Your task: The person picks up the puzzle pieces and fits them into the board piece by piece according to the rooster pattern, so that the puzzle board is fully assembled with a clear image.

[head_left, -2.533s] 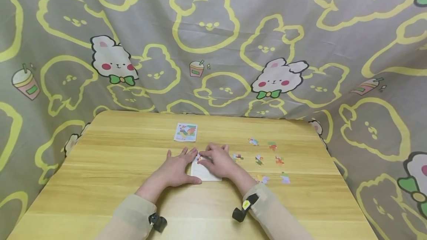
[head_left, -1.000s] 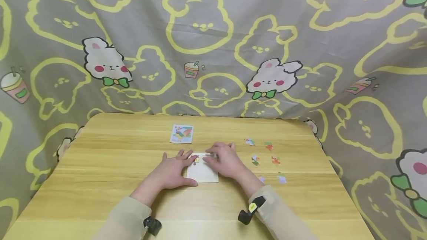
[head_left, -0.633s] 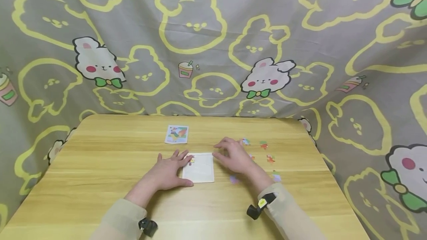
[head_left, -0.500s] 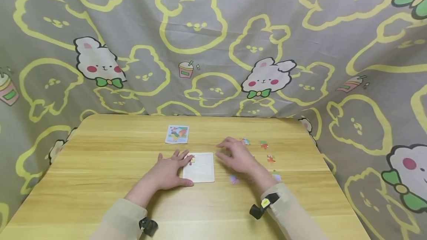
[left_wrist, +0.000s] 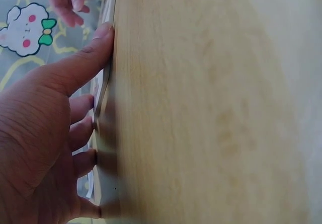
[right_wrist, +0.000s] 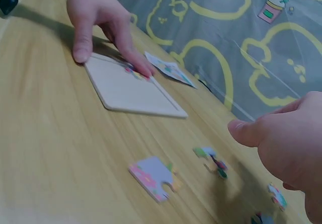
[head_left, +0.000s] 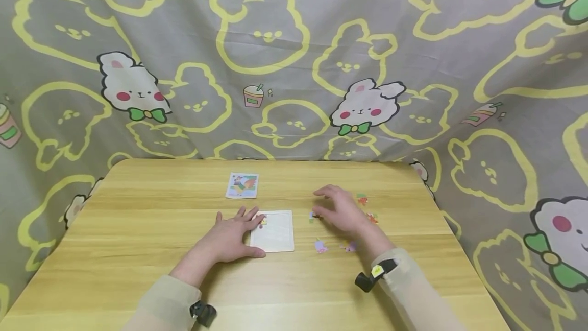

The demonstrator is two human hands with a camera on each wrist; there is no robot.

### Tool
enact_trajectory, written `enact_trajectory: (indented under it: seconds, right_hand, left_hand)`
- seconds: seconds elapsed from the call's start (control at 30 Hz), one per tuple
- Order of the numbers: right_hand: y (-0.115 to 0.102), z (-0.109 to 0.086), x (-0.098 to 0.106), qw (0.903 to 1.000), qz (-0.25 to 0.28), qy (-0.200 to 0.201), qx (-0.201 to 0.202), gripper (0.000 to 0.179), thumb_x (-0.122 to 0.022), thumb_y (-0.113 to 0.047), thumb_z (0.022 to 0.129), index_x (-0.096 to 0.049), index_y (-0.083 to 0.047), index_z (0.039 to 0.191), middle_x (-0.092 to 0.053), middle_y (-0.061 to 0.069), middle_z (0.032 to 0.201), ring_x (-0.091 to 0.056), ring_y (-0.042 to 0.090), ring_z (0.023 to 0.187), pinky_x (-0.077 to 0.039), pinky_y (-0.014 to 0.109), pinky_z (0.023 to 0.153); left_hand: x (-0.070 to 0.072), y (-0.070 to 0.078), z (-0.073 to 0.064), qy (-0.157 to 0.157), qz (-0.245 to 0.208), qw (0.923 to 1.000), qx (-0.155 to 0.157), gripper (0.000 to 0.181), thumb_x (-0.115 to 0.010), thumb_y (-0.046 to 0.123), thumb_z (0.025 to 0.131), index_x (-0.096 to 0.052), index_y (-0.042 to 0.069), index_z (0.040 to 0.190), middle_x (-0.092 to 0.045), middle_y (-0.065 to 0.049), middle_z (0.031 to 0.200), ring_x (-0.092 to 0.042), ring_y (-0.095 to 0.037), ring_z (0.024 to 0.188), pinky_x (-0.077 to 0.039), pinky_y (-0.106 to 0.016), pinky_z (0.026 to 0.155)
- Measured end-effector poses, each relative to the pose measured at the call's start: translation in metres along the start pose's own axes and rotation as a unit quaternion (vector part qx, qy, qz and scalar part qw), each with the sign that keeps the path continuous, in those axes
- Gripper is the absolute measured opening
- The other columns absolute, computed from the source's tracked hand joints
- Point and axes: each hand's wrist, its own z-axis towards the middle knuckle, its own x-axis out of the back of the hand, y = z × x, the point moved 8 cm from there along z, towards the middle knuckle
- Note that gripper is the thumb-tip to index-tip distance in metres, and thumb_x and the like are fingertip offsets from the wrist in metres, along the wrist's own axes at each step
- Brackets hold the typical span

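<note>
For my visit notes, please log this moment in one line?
left hand: on tray; right hand: near loose pieces; tray: piece near corner; card: beyond tray

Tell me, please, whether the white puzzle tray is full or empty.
Nearly empty: the white tray shows only a small colored puzzle piece by the left hand; the visible remainder is bare.

No text is legible — the yellow label (head_left: 377, 270) on the wrist camera (head_left: 365, 283) included.
</note>
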Motion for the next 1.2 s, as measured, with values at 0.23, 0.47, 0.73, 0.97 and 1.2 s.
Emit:
enact_trajectory:
  seconds: [0.23, 0.47, 0.73, 0.97, 1.2]
  right_hand:
    - [0.026, -0.006, 0.015, 0.9996, 0.007, 0.024, -0.012, 0.048, -0.081, -0.021, 0.096, -0.066, -0.001, 0.137, -0.061, 0.013, 0.140, -0.053, 0.036, 0.131, -0.040, 0.060, 0.112]
    - [0.052, -0.010, 0.024, 0.9981, -0.028, 0.045, -0.031, 0.045, -0.081, -0.023, 0.096, -0.069, -0.004, 0.135, -0.061, 0.014, 0.139, -0.052, 0.037, 0.127, -0.036, 0.063, 0.102]
    - [0.065, -0.008, 0.026, 0.9955, -0.054, 0.037, -0.069, 0.046, -0.079, -0.028, 0.098, -0.068, -0.005, 0.137, -0.063, 0.010, 0.136, -0.054, 0.033, 0.125, -0.035, 0.054, 0.094]
    - [0.073, -0.006, 0.026, 0.9915, -0.069, 0.037, -0.104, 0.043, -0.078, -0.032, 0.099, -0.069, -0.003, 0.131, -0.065, 0.011, 0.128, -0.058, 0.034, 0.121, -0.033, 0.057, 0.094]
    - [0.080, -0.004, 0.025, 0.9886, -0.061, 0.031, -0.134, 0.039, -0.076, -0.034, 0.100, -0.070, -0.003, 0.124, -0.063, 0.011, 0.124, -0.058, 0.034, 0.119, -0.029, 0.066, 0.101]
  left_hand:
    - [0.001, 0.000, -0.002, 0.003, 0.000, 1.0000, -0.004, 0.102, -0.075, 0.075, 0.081, -0.046, 0.023, 0.163, -0.032, -0.005, 0.171, -0.024, -0.042, 0.157, -0.008, -0.088, 0.109]
    - [0.003, 0.002, -0.002, 0.002, 0.001, 1.0000, -0.002, 0.101, -0.076, 0.075, 0.081, -0.046, 0.023, 0.163, -0.032, -0.004, 0.171, -0.024, -0.041, 0.157, -0.009, -0.089, 0.108]
    - [0.002, 0.000, -0.001, 0.004, -0.005, 1.0000, 0.004, 0.102, -0.078, 0.073, 0.080, -0.047, 0.022, 0.162, -0.033, -0.003, 0.171, -0.024, -0.042, 0.156, -0.007, -0.088, 0.109]
    - [0.000, -0.001, 0.000, 0.006, -0.006, 1.0000, 0.004, 0.102, -0.078, 0.074, 0.079, -0.047, 0.024, 0.162, -0.032, -0.001, 0.171, -0.023, -0.040, 0.157, -0.007, -0.087, 0.109]
    - [0.001, -0.001, -0.001, 0.010, -0.004, 0.9999, 0.003, 0.102, -0.078, 0.075, 0.079, -0.047, 0.023, 0.162, -0.033, -0.002, 0.171, -0.024, -0.041, 0.157, -0.008, -0.088, 0.109]
